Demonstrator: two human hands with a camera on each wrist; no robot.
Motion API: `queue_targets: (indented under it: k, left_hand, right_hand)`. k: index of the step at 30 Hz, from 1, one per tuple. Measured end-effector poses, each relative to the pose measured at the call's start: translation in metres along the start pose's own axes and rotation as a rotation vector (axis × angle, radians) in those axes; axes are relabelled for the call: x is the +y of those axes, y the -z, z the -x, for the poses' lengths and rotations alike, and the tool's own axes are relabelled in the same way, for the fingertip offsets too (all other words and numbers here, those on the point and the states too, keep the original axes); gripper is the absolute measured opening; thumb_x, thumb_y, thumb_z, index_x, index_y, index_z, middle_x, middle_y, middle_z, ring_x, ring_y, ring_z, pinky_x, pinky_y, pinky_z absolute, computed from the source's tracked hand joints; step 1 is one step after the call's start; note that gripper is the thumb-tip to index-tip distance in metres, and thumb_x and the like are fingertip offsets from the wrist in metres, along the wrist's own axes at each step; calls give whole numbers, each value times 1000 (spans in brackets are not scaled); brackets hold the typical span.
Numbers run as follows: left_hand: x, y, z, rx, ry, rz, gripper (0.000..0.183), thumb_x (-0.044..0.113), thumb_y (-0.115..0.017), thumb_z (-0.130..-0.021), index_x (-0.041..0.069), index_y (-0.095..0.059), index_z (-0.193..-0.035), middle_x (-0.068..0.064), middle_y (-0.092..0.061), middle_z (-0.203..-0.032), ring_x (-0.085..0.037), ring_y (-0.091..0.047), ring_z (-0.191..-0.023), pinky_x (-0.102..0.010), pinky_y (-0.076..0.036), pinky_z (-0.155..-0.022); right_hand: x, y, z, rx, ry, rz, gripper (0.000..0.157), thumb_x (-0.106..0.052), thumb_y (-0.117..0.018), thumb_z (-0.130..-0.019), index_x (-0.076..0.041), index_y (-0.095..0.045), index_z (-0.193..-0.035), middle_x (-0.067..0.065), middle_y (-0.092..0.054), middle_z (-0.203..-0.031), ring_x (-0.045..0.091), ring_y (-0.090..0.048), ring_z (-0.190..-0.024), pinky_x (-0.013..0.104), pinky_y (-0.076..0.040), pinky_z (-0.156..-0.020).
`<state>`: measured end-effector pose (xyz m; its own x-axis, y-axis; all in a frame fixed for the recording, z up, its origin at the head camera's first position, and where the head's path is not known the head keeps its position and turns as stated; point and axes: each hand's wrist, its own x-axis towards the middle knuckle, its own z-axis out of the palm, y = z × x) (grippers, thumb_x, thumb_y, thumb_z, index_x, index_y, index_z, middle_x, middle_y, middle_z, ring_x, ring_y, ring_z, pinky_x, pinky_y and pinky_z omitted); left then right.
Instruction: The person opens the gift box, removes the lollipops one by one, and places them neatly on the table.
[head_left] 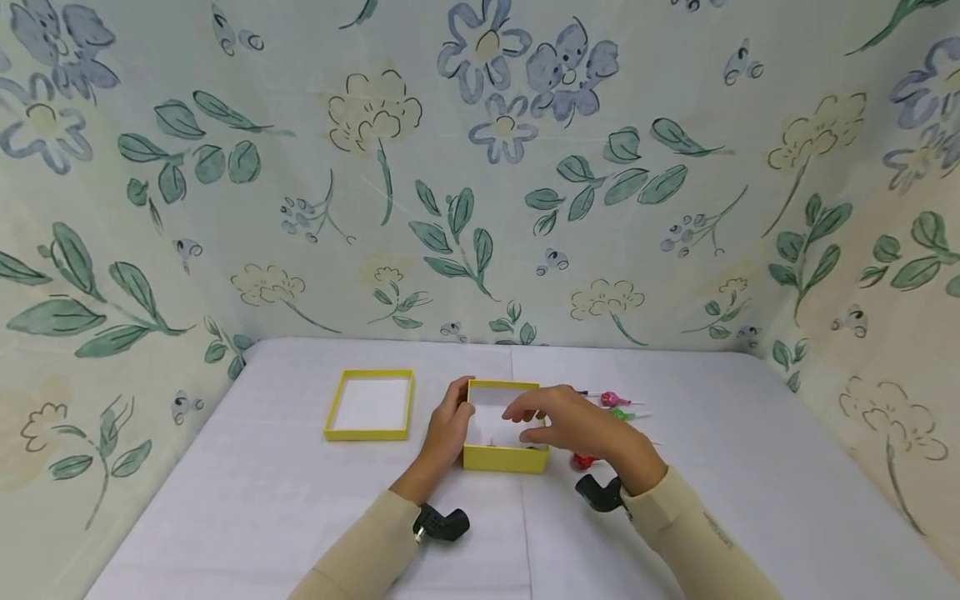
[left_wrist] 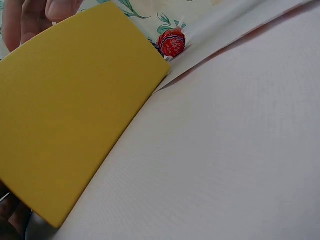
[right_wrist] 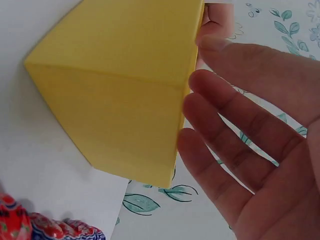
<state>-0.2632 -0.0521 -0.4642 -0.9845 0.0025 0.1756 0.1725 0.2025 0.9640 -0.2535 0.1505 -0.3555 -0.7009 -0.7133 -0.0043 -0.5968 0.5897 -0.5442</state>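
A yellow box (head_left: 506, 460) with a white inside stands open-topped on the table in the head view. My left hand (head_left: 447, 425) grips its left wall, thumb at the rim and fingers along the outside. Over the box's right side hovers my right hand (head_left: 577, 421), fingers loosely bent and holding nothing. In the right wrist view, the fingertips (right_wrist: 192, 102) overlap the box's upper edge. Small bits of something show low inside the box, mostly hidden by the front wall. The left wrist view is largely filled by the box's yellow side (left_wrist: 80, 110).
A matching yellow lid (head_left: 365, 434) lies to the left, its white inside facing up. Right of the box, partly behind the right hand, lie several wrapped lollipops, among them a red one (head_left: 583, 461), a pink one (head_left: 611, 399) and a green one (head_left: 621, 413).
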Motion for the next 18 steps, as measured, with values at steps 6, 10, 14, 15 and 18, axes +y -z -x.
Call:
queue_targets:
  k: [6, 10, 14, 15, 18]
  left_hand:
    - [-1, -1, -1, 1, -1, -2, 48, 12, -38, -92, 11, -43, -140, -9, -49, -141, -25, -47, -126, -47, -38, -106]
    - [-1, -1, -1, 0, 9, -5, 48, 12, -39, -92, 14, -44, -140, -8, -47, -143, -23, -45, -129, -46, -37, -107]
    - [-1, -1, -1, 5, 9, -7, 48, 13, -39, -93, 14, -44, -140, -7, -49, -142, -22, -46, -126, -45, -38, -106]
    - [-1, 0, -1, 6, 6, -7, 48, 13, -39, -93, 14, -44, -140, -7, -49, -141, -22, -47, -125, -44, -38, -106]
    - [0, 1, -1, 6, -11, -3, 47, 12, -38, -93, 12, -44, -140, -8, -51, -139, -23, -48, -122, -45, -39, -104]
  right_hand:
    - [4, -3, -14, -95, -22, 1, 33, -8, -75, -82, -11, -70, -114, 4, -69, -108, 27, -63, -97, 32, -55, -81]
    - [6, -4, -21, -131, -19, 14, 33, -12, -77, -81, -13, -71, -113, 1, -70, -107, 21, -63, -94, 25, -53, -79]
    - [8, -5, -27, -172, -20, 17, 32, -15, -77, -81, -16, -71, -113, -4, -69, -105, 12, -61, -90, 24, -52, -79]
    - [9, -6, -28, -181, -24, 16, 32, -14, -76, -82, -17, -71, -113, -5, -69, -104, 10, -60, -89, 24, -52, -79]
    - [11, -8, -33, -207, -43, 14, 31, -12, -74, -83, -17, -71, -113, -7, -67, -98, 9, -59, -86, 23, -52, -76]
